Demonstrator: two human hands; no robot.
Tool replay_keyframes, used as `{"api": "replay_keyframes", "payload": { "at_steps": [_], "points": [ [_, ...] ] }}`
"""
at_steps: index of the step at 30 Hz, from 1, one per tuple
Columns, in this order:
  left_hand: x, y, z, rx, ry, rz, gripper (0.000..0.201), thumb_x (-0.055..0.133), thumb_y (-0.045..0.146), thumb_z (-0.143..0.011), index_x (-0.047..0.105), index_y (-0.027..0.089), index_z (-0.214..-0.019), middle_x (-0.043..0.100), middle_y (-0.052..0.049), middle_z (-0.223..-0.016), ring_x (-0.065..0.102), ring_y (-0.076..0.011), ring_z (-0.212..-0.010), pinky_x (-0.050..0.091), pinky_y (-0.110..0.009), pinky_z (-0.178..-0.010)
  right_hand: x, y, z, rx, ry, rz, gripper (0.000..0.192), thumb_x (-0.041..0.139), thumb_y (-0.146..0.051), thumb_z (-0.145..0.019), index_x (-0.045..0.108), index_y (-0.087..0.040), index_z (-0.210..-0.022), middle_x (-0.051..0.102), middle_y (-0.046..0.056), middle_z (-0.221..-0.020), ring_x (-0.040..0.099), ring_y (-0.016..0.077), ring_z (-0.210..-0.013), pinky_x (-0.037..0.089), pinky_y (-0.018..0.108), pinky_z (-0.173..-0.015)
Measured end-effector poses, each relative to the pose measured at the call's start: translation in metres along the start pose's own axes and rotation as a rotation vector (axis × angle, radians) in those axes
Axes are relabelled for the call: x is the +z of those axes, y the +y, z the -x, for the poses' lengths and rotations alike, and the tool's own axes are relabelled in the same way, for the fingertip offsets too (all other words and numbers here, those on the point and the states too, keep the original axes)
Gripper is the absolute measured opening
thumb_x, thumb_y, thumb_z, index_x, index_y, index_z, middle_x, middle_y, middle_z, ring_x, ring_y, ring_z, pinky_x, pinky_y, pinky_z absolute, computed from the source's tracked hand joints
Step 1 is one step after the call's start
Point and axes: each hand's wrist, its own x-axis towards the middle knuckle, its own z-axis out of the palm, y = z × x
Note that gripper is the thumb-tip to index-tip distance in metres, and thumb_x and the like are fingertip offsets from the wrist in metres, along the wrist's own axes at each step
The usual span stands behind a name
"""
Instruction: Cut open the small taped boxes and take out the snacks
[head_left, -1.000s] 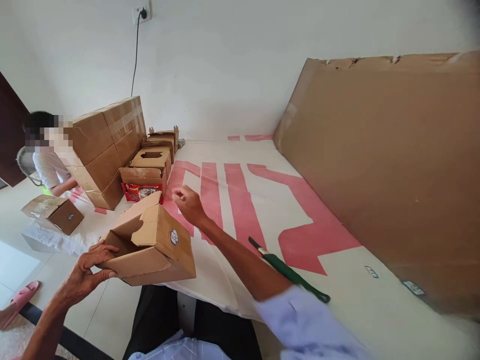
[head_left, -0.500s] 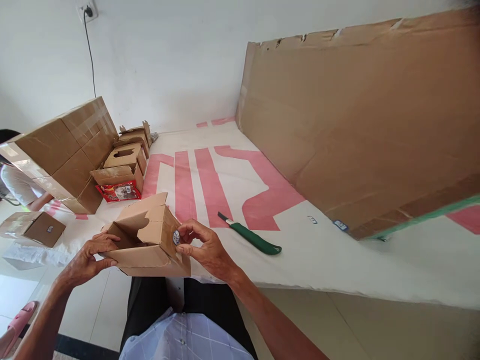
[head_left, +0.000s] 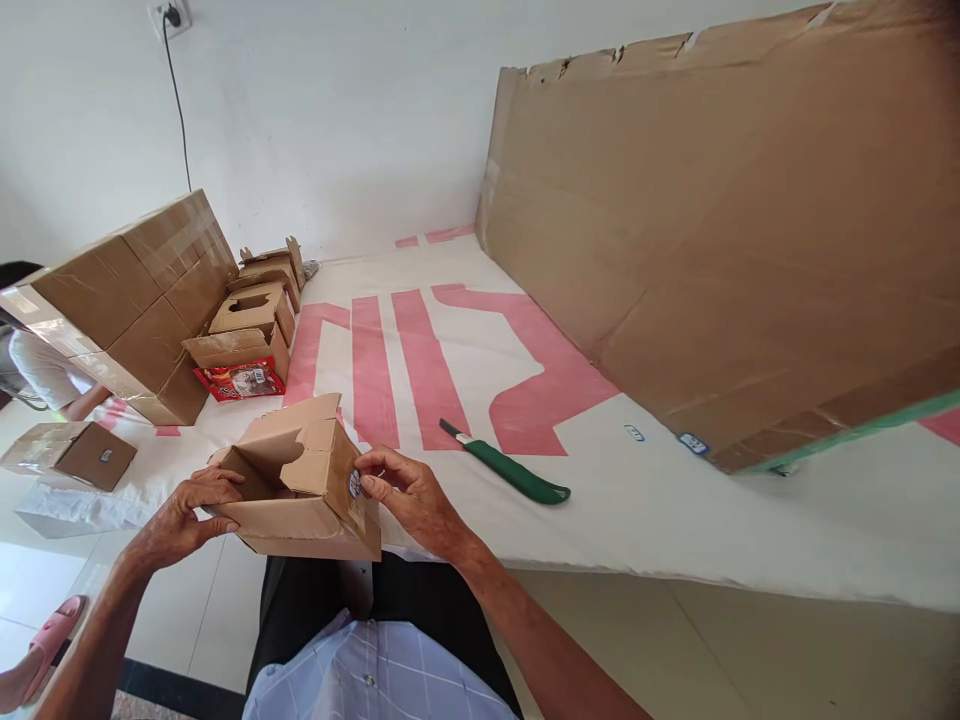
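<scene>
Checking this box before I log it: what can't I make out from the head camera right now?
- Inside of the small carton: hidden by its own flaps and walls.
- Round sticker: print too small, partly covered by the right hand fingertips.
- Left hand: fingertips hidden inside the carton's opening.
- Red packet: text too small, top under a box.
- Person at left edge: cut off, behind the big taped box.
</scene>
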Motion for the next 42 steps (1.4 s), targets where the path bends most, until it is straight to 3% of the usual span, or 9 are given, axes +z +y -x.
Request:
{"api": "replay_keyframes", "payload": {
  "at_steps": [7,13,17,24,32,42],
  "points": [
    [0.002,-0.004,0.004,-0.002,0.015,0.001,0.026,0.076,0.048,-0.093,0.084,0.023,-0.093,0.082,-0.009,-0.094,0.07,-0.0302,-0.12,0.044,-0.049,-0.118,0.001,0.003,-0.001,0.023,-0.02,-0.116,0.027,0.075,-0.05,-0.087,0.071,-0.023,-0.089,0.067,0.002,-0.089,0.061,0.0176,-0.083,0.052,0.032,-0.076],
    [0.004,-0.007,0.006,-0.013,0.0,-0.001,0.024,0.075,0.045,-0.095,0.083,0.023,-0.093,0.082,-0.008,-0.094,0.069,-0.0294,-0.121,0.044,-0.048,-0.117,0.0,0.008,-0.003,0.117,-0.012,-0.234,0.037,0.088,-0.052,-0.074,0.074,-0.023,-0.092,0.068,0.002,-0.086,0.063,0.0177,-0.082,0.055,0.034,-0.078],
    [0.003,-0.004,0.005,-0.015,0.011,-0.016,0.024,0.076,0.046,-0.094,0.083,0.023,-0.094,0.082,-0.008,-0.095,0.068,-0.0294,-0.121,0.042,-0.049,-0.12,-0.002,0.004,-0.005,0.141,-0.042,-0.206,0.038,0.089,-0.053,-0.072,0.077,-0.023,-0.091,0.068,0.001,-0.083,0.063,0.0167,-0.078,0.056,0.034,-0.077],
    [0.002,0.001,0.003,0.019,0.001,0.004,0.025,0.074,0.046,-0.095,0.081,0.023,-0.093,0.081,-0.007,-0.09,0.069,-0.0286,-0.119,0.049,-0.044,-0.112,-0.003,-0.004,-0.006,0.087,-0.112,-0.164,0.029,0.082,-0.05,-0.081,0.072,-0.023,-0.079,0.067,0.001,-0.083,0.062,0.0169,-0.079,0.055,0.033,-0.075],
    [0.004,-0.004,0.005,-0.016,0.008,-0.017,0.019,0.076,0.041,-0.094,0.081,0.023,-0.093,0.081,-0.008,-0.095,0.068,-0.0308,-0.122,0.046,-0.048,-0.116,-0.008,-0.005,-0.005,0.142,-0.109,-0.11,0.025,0.084,-0.041,-0.078,0.075,-0.023,-0.093,0.068,0.001,-0.086,0.062,0.0168,-0.081,0.053,0.034,-0.08],
    [0.005,-0.007,0.008,-0.023,-0.013,-0.013,0.013,0.076,0.035,-0.094,0.081,0.023,-0.095,0.082,-0.007,-0.099,0.066,-0.0299,-0.125,0.039,-0.049,-0.121,-0.009,-0.014,-0.005,0.081,-0.143,0.0,0.013,0.075,-0.035,-0.082,0.07,-0.023,-0.081,0.067,0.001,-0.086,0.06,0.0179,-0.084,0.048,0.032,-0.078]
  ]
}}
